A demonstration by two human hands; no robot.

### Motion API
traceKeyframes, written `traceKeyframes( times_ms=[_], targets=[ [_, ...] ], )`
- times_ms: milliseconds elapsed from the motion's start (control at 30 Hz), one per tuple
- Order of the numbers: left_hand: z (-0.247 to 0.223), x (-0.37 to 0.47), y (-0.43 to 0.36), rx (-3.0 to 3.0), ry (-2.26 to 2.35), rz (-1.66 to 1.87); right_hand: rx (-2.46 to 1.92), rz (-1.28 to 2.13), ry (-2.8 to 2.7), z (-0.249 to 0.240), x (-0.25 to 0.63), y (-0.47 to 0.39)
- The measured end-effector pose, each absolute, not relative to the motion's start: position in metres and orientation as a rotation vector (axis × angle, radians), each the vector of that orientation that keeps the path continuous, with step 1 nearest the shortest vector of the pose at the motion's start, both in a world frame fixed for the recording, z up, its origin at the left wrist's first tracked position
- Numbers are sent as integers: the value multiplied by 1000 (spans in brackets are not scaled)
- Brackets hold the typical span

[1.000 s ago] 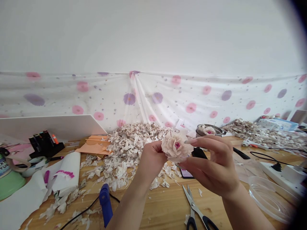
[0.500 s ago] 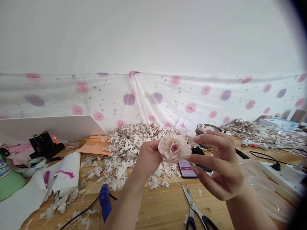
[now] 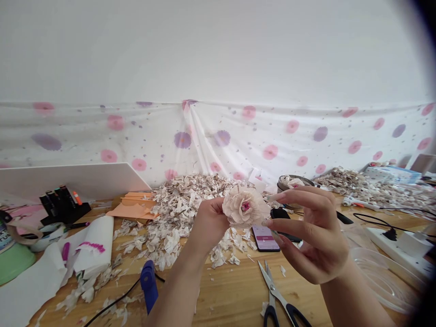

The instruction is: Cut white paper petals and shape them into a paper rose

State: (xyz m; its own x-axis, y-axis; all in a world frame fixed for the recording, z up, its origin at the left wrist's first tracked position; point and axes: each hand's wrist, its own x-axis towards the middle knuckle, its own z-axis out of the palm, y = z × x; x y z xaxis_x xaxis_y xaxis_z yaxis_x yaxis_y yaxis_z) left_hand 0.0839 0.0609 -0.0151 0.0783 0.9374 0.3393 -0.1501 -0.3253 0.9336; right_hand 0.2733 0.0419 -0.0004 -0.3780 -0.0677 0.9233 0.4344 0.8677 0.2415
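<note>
A cream handmade flower (image 3: pixel 245 206) with ruffled petals and a pink centre is held up over the table, facing me. My left hand (image 3: pixel 210 223) grips it from behind on its left side; the fingertips are hidden by the petals. On the flower's right, my right hand (image 3: pixel 311 234) has its fingers spread and curved, the tips at or close to the petal edge. I cannot tell whether they touch. Scissors (image 3: pixel 272 290) lie with blades parted on the table below, and a phone (image 3: pixel 265 238) with a lit screen lies behind the hands.
A large heap of pale petal-like scraps (image 3: pixel 180 195) covers the back of the table. At left are a paper roll (image 3: pixel 97 245), markers (image 3: pixel 57 202) and a blue-handled tool (image 3: pixel 148 284). A glue gun (image 3: pixel 361 204), power strip (image 3: pixel 398 250) and clear plastic container (image 3: pixel 381 277) lie right.
The flower has turned and shifted slightly left and up in my left hand. My right hand stays almost in place beside it, fingers still spread.
</note>
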Motion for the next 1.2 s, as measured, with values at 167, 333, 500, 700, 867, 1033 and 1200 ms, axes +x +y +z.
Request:
traceKeyframes(
  times_ms=[167, 333, 500, 700, 867, 1033, 1200],
  targets=[
    [-14, 85, 60, 1414, 878, 1429, -239, -565, -1858, 0, 274, 43],
    [-12, 87, 56, 1368, 852, 1443, -270, -610, -1900, 1, 275, 47],
    [-13, 86, 58, 1344, 841, 1426, -280, -588, -1884, -1, 274, 50],
    [-14, 85, 60, 1347, 839, 1407, -285, -589, -1872, -1, 273, 49],
    [-13, 86, 58, 1346, 850, 1412, -292, -572, -1883, -2, 274, 50],
    [-11, 86, 57, 1339, 852, 1395, -287, -579, -1883, -2, 273, 51],
    [-11, 88, 55, 1324, 849, 1428, -272, -588, -1868, -1, 272, 51]
  ],
)
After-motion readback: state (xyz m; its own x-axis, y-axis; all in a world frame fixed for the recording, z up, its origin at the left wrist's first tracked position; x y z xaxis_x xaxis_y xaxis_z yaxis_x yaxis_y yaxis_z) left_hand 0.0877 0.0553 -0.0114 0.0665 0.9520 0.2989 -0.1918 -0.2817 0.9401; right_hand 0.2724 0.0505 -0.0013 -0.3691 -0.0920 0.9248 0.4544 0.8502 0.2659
